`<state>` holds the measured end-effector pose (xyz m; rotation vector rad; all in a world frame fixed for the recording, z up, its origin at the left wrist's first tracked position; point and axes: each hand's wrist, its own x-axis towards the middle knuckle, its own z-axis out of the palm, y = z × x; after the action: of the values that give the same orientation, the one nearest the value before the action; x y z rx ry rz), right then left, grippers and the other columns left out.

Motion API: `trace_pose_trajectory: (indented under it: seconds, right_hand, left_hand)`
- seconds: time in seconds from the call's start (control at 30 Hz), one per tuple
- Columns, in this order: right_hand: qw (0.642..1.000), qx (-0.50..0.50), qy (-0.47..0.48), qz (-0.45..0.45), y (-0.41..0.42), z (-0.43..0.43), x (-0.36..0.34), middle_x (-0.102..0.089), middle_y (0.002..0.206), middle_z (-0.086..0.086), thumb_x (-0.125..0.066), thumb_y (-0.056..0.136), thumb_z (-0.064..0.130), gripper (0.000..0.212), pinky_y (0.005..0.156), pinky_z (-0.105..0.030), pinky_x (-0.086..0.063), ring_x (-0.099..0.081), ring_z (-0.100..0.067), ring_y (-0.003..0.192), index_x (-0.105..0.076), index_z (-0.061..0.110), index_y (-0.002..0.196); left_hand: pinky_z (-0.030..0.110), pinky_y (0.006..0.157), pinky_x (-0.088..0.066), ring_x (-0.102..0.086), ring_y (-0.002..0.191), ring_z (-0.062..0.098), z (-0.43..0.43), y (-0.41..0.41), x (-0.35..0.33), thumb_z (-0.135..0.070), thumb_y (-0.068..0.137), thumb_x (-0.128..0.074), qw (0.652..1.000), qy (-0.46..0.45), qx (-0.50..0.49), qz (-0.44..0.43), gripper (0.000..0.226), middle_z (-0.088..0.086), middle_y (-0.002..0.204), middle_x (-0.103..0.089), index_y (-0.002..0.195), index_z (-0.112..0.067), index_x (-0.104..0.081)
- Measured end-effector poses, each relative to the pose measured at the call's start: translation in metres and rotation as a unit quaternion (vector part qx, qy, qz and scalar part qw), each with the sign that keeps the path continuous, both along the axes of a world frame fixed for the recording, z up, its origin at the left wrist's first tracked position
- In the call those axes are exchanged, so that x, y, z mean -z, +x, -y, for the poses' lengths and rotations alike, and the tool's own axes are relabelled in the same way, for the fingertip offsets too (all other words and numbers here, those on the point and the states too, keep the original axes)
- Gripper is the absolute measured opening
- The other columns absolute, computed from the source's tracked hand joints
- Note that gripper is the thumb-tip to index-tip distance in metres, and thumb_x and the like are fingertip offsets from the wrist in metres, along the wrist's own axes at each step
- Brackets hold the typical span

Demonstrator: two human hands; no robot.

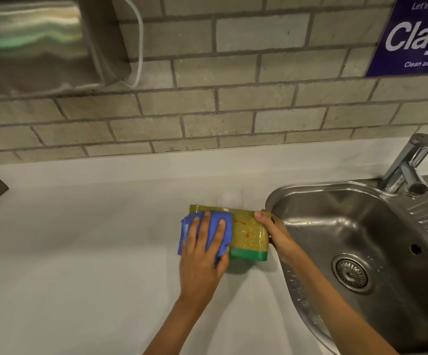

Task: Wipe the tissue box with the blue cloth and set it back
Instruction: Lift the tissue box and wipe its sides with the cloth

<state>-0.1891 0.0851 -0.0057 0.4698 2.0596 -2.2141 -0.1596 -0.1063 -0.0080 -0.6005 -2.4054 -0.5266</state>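
The tissue box point(248, 233) is a soft yellow-green pack with a darker green near edge and small red marks, lying on the white counter point(79, 252) just left of the sink. My left hand point(202, 254) presses the folded blue cloth point(207, 231) flat on the box's left part, fingers spread over the cloth. My right hand point(274, 233) grips the box's right end, thumb on top, beside the sink rim. The left end of the box is hidden under the cloth.
A stainless sink point(361, 226) with a drain point(351, 272) sits to the right, its tap point(407, 167) at the back. On the tiled wall hang a metal dispenser point(36, 42) at upper left and a blue sign point(418, 34) at upper right.
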Motion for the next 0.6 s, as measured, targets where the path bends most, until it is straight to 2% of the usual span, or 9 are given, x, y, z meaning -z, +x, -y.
trace_pose_trajectory:
  seconds: [0.07, 0.1, 0.13, 0.2, 0.27, 0.33, 0.4, 0.5, 0.6]
  right_hand:
    - [1.0, 0.001, 0.01, 0.005, -0.001, -0.001, 0.0, -0.059, 0.117, -0.015, -0.061, 0.063, 0.053, 0.086, 0.074, -0.025, -0.051, -0.061, -0.023, 0.103, -0.043, 0.004, 0.131]
    - [1.0, -0.001, 0.013, 0.004, -0.001, -0.002, 0.0, -0.059, 0.12, -0.016, -0.061, 0.063, 0.053, 0.089, 0.074, -0.024, -0.051, -0.06, -0.024, 0.105, -0.04, 0.003, 0.134]
    - [1.0, -0.004, 0.016, 0.002, -0.001, -0.001, -0.001, -0.06, 0.116, -0.014, -0.062, 0.064, 0.053, 0.087, 0.07, -0.022, -0.051, -0.062, -0.022, 0.1, -0.042, 0.004, 0.132]
    - [1.0, -0.013, 0.013, 0.002, -0.001, 0.0, -0.003, -0.063, 0.103, -0.009, -0.07, 0.064, 0.054, 0.07, 0.061, -0.017, -0.051, -0.064, -0.014, 0.086, -0.053, 0.009, 0.115]
    - [1.0, -0.009, 0.006, 0.001, -0.001, 0.001, 0.0, -0.066, 0.098, -0.008, -0.068, 0.064, 0.053, 0.06, 0.061, -0.017, -0.053, -0.066, -0.013, 0.083, -0.057, 0.012, 0.105]
    - [1.0, 0.005, 0.008, 0.004, -0.002, 0.001, 0.003, -0.064, 0.112, -0.014, -0.066, 0.074, 0.044, 0.065, 0.077, -0.025, -0.054, -0.064, -0.022, 0.098, -0.049, 0.005, 0.124]
    - [1.0, 0.006, 0.015, 0.013, -0.004, 0.0, 0.003, -0.057, 0.127, -0.017, -0.064, 0.081, 0.036, 0.075, 0.088, -0.032, -0.049, -0.059, -0.026, 0.11, -0.032, 0.004, 0.141]
    - [1.0, 0.006, 0.027, 0.014, -0.004, 0.0, 0.0, -0.052, 0.13, -0.013, -0.063, 0.081, 0.036, 0.081, 0.088, -0.03, -0.044, -0.054, -0.02, 0.108, -0.025, 0.006, 0.146]
    - [1.0, 0.018, 0.015, 0.018, -0.004, 0.0, 0.002, -0.052, 0.133, -0.016, -0.064, 0.081, 0.037, 0.077, 0.082, -0.027, -0.047, -0.056, -0.024, 0.111, -0.03, 0.005, 0.142]
  left_hand:
    - [0.056, 0.099, -0.044, -0.038, 0.129, 0.036, 0.009, -0.003, -0.002, -0.028, 0.085, -0.044, 0.997, 0.056, -0.044, 0.024, 0.049, 0.021, 0.135, -0.054, 0.131, -0.012, -0.053]
    - [0.055, 0.098, -0.046, -0.041, 0.128, 0.04, 0.007, -0.007, -0.009, -0.029, 0.086, -0.043, 0.993, 0.083, -0.069, 0.043, 0.049, 0.021, 0.135, -0.053, 0.13, -0.009, -0.055]
    - [0.055, 0.097, -0.046, -0.044, 0.127, 0.042, 0.0, -0.01, -0.016, -0.03, 0.087, -0.042, 0.99, 0.093, -0.087, 0.06, 0.05, 0.021, 0.136, -0.053, 0.129, -0.008, -0.055]
    - [0.059, 0.098, -0.042, -0.045, 0.127, 0.044, -0.021, -0.008, -0.026, -0.032, 0.087, -0.041, 0.992, 0.071, -0.073, 0.072, 0.051, 0.022, 0.136, -0.053, 0.131, -0.009, -0.053]
    - [0.057, 0.1, -0.035, -0.043, 0.13, 0.039, -0.033, 0.0, -0.021, -0.034, 0.085, -0.042, 0.999, 0.02, -0.027, 0.034, 0.052, 0.02, 0.134, -0.055, 0.133, -0.014, -0.046]
    - [0.049, 0.106, -0.032, -0.034, 0.131, 0.031, -0.025, 0.007, -0.007, -0.034, 0.084, -0.044, 1.0, -0.01, 0.019, 0.001, 0.051, 0.016, 0.134, -0.055, 0.132, -0.017, -0.04]
    - [0.044, 0.113, -0.028, -0.031, 0.13, 0.028, -0.007, 0.007, 0.005, -0.03, 0.083, -0.045, 1.0, -0.005, 0.017, -0.015, 0.051, 0.016, 0.135, -0.054, 0.132, -0.017, -0.041]
    - [0.052, 0.102, -0.042, -0.029, 0.131, 0.03, -0.002, -0.002, -0.005, -0.031, 0.087, -0.043, 0.996, 0.074, -0.053, 0.023, 0.049, 0.02, 0.136, -0.053, 0.131, -0.01, -0.052]
    - [0.06, 0.1, -0.036, -0.029, 0.132, 0.032, -0.028, -0.001, -0.019, -0.042, 0.096, -0.025, 0.993, 0.075, -0.056, 0.066, 0.057, 0.021, 0.135, -0.053, 0.13, -0.006, -0.052]
